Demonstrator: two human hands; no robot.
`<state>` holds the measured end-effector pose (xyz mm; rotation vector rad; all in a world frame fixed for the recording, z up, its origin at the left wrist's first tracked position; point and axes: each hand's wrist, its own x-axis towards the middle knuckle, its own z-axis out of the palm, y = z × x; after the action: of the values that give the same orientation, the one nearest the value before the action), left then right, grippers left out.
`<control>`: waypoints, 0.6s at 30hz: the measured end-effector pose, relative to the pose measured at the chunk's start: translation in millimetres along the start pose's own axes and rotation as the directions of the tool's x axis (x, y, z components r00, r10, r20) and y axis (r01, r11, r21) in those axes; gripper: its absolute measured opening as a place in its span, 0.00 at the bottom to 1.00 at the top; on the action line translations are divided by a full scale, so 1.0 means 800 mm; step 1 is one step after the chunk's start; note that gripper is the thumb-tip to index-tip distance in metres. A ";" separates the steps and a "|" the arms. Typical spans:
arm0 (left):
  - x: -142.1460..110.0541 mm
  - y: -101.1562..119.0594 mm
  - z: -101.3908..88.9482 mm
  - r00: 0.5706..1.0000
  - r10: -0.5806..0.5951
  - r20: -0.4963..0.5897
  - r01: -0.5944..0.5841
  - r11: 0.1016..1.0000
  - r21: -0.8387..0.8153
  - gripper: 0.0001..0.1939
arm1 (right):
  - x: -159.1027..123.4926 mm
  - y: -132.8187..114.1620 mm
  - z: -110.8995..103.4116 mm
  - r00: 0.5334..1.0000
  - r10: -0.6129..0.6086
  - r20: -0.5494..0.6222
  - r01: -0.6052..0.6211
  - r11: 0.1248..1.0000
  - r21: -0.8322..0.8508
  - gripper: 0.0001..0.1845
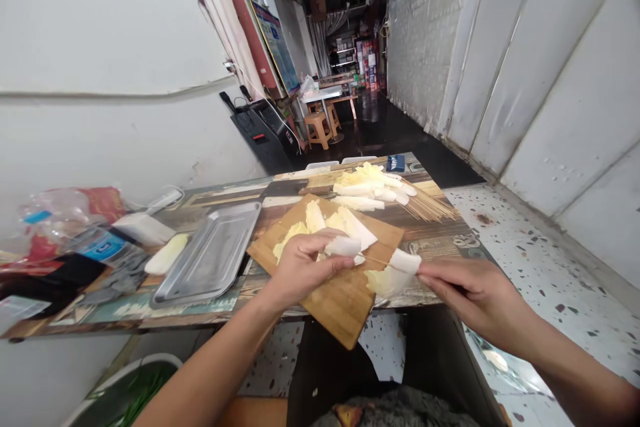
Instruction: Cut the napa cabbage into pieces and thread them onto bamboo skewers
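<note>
My left hand is closed on a folded white piece of cabbage above a wooden cutting board. My right hand pinches a thin bamboo skewer that carries another cabbage piece; the skewer's tip points at the piece in my left hand. More cut cabbage leaves lie on the board.
A steel tray lies left of the board. Further back on the table are a heap of cabbage and a bundle of skewers. Bottles, bags and clutter crowd the left end. A green-filled basin sits below.
</note>
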<state>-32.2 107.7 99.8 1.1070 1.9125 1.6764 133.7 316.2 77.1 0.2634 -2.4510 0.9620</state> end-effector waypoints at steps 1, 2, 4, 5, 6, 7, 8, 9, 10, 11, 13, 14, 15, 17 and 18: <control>-0.005 0.003 -0.002 0.993 0.115 0.021 -0.116 0.991 0.067 0.06 | -0.005 0.000 -0.001 0.997 -0.073 0.006 0.074 0.997 -0.032 0.15; -0.012 0.005 -0.004 0.975 0.218 0.043 -0.221 0.967 0.126 0.07 | -0.011 0.000 -0.002 0.990 -0.140 0.009 0.140 0.987 -0.080 0.17; -0.026 0.005 -0.007 0.936 0.345 0.068 -0.351 0.904 0.246 0.11 | -0.026 -0.001 0.000 0.973 -0.231 0.007 0.228 0.951 -0.210 0.22; -0.035 0.003 -0.008 0.925 0.374 0.064 -0.375 0.873 0.311 0.12 | -0.034 -0.001 0.001 0.967 -0.255 0.013 0.249 0.930 -0.270 0.25; -0.043 0.001 -0.009 0.921 0.386 0.058 -0.379 0.849 0.369 0.12 | -0.042 -0.002 0.003 0.963 -0.268 0.024 0.262 0.913 -0.313 0.27; -0.050 -0.002 -0.010 0.921 0.387 0.047 -0.371 0.831 0.414 0.12 | -0.049 -0.003 0.006 0.962 -0.272 0.038 0.269 0.903 -0.335 0.29; -0.057 -0.004 -0.011 0.921 0.387 0.034 -0.362 0.822 0.439 0.11 | -0.056 -0.004 0.008 0.961 -0.273 0.050 0.274 0.900 -0.339 0.30; -0.063 -0.005 -0.012 0.922 0.387 0.025 -0.357 0.821 0.447 0.12 | -0.062 -0.005 0.011 0.961 -0.272 0.054 0.274 0.902 -0.334 0.30; -0.067 -0.006 -0.013 0.920 0.391 0.018 -0.358 0.823 0.441 0.12 | -0.066 -0.006 0.013 0.961 -0.270 0.053 0.272 0.905 -0.327 0.30; -0.070 -0.007 -0.014 0.916 0.402 0.015 -0.369 0.825 0.427 0.13 | -0.069 -0.006 0.015 0.962 -0.269 0.047 0.270 0.908 -0.322 0.29; -0.073 -0.006 -0.016 0.899 0.437 0.017 -0.406 0.821 0.402 0.16 | -0.073 -0.006 0.016 0.965 -0.258 0.043 0.258 0.914 -0.314 0.28; -0.073 -0.006 -0.016 0.891 0.454 0.023 -0.423 0.809 0.407 0.17 | -0.073 -0.006 0.015 0.967 -0.249 0.048 0.251 0.916 -0.314 0.28; -0.071 -0.005 -0.017 0.880 0.473 0.031 -0.440 0.790 0.427 0.18 | -0.072 -0.005 0.013 0.968 -0.244 0.056 0.249 0.914 -0.320 0.28; -0.066 -0.002 -0.016 0.832 0.550 0.072 -0.514 0.714 0.476 0.18 | -0.070 -0.002 0.009 0.958 -0.275 0.081 0.285 0.890 -0.356 0.29; -0.062 0.000 -0.015 0.798 0.591 0.113 -0.563 0.666 0.489 0.17 | -0.068 -0.001 0.007 0.948 -0.304 0.096 0.318 0.871 -0.374 0.30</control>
<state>-9.6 62.3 91.5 2.0867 2.2594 1.5073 178.4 312.0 46.4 0.5196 -2.4615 0.3286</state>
